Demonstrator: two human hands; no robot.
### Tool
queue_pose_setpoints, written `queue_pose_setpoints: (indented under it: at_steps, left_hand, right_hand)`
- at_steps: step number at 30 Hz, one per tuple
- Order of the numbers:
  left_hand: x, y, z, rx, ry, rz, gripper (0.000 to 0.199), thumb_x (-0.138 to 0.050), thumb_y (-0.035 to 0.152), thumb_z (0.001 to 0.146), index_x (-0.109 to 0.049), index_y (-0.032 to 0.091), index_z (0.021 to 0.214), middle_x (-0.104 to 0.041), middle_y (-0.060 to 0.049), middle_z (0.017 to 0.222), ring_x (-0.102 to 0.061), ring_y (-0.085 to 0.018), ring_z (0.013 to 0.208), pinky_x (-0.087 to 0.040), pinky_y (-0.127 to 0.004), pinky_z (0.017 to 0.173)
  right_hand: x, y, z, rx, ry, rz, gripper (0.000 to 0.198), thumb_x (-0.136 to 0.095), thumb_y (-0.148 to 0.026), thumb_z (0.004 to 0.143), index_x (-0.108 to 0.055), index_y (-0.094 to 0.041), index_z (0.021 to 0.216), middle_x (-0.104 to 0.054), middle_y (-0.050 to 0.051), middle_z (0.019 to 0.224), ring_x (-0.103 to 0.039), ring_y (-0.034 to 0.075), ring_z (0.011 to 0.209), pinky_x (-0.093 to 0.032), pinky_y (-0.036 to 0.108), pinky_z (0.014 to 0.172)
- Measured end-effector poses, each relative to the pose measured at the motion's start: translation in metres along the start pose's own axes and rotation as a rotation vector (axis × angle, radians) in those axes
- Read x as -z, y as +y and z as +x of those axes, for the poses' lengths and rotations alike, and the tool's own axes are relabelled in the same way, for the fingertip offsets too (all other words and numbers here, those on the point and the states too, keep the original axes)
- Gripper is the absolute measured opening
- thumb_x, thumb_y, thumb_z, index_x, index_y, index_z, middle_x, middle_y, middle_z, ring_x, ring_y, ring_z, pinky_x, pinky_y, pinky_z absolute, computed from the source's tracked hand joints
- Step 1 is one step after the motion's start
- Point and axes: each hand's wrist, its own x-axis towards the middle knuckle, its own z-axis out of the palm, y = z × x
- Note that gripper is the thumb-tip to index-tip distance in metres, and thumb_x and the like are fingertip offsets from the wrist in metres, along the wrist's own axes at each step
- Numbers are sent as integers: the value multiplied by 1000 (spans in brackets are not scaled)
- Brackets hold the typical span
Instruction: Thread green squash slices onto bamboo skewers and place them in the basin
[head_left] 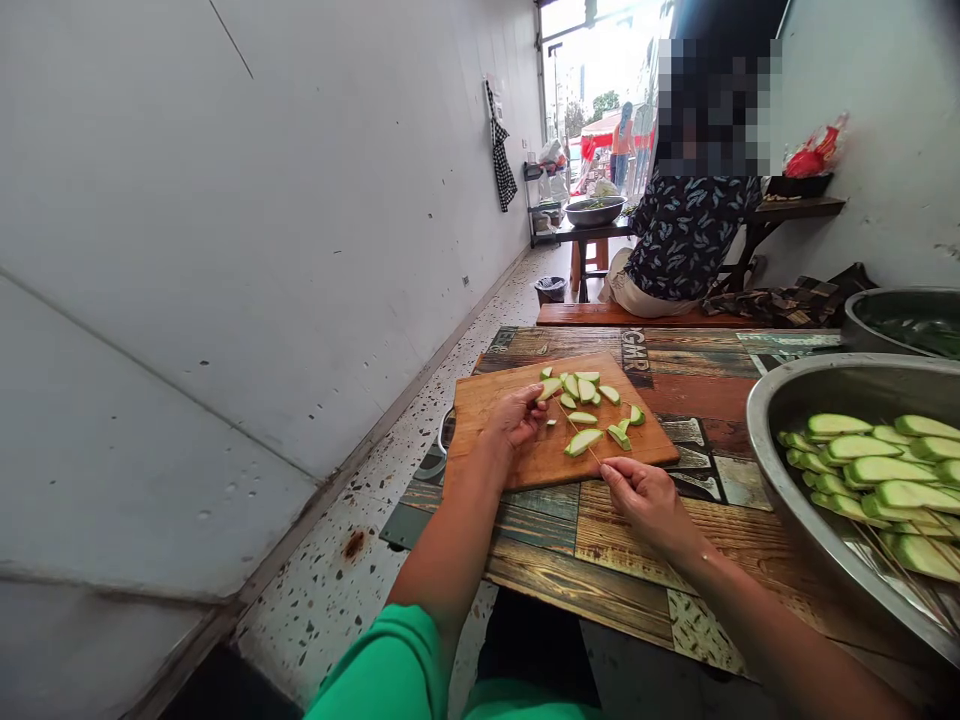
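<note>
My left hand (519, 415) pinches a pale, green-skinned zucchini slice (550, 388) above the wooden cutting board (480, 400). A thin wooden skewer (574, 425) slants from my right hand (639, 492), whose fingers are closed on its near end, up toward that slice. Whether its tip has entered the slice is too small to tell. Along the skewer's line, near my right hand, is another zucchini slice (583, 442); I cannot tell if it is threaded or lies beneath. Several loose zucchini pieces (586, 390) are spread over the board's far half.
To the right stands a large metal basin (759, 420) with skewered zucchini slices (885, 470). Behind it is a second basin (862, 310). The patterned table (525, 520) sits beside a white wall (300, 250). Ahead, a person (690, 235) sits on a bench (570, 315).
</note>
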Motion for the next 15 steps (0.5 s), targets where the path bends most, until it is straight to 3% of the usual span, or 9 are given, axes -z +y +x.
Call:
queue_pose_setpoints:
  at_steps: [7,15]
  left_hand:
    - [4,0,4,28,-47,-3,3,-55,6,82,-57,8,81,-58,-4,67,-40,-1,43,-26,-8,34]
    - [5,1,6,17,-54,11,3,-55,5,81,-55,8,80,-60,-5,70,-39,-1,44,-24,-9,34]
  right_hand:
    - [0,-2,-1,-43,-28,22,42,-44,-49,81,-64,-13,76,-37,-4,49,-34,11,45,-29,23,45]
    - [-2,4,-2,-58,-37,64,42,-45,-50,81,-65,-12,78,-36,-4,49,-36,11,44,-32,23,44]
